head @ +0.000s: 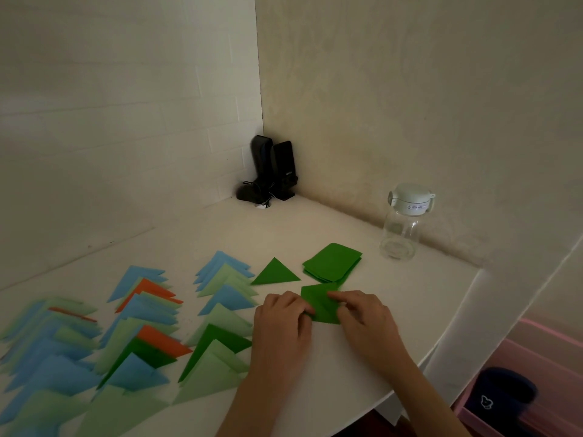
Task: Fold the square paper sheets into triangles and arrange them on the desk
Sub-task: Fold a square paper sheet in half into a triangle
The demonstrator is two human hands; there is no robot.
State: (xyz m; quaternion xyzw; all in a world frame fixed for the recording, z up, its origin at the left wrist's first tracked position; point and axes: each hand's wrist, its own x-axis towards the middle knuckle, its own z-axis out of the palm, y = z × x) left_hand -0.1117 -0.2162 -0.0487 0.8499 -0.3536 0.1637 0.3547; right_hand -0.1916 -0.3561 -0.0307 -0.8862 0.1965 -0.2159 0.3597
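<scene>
Squarely between left hand (282, 313) and right hand (359, 310); green sheet (321, 302)

Two hands, left hand (282, 313) and right hand (362, 313), meet over one green sheet (321, 304) on a white desk (394, 326). One stack of green squares (332, 261), one lone green triangle (276, 272), three overlapping rows of folded triangles (135, 335), too many to count, two black speakers (274, 167), one clear bottle (403, 225).
</scene>
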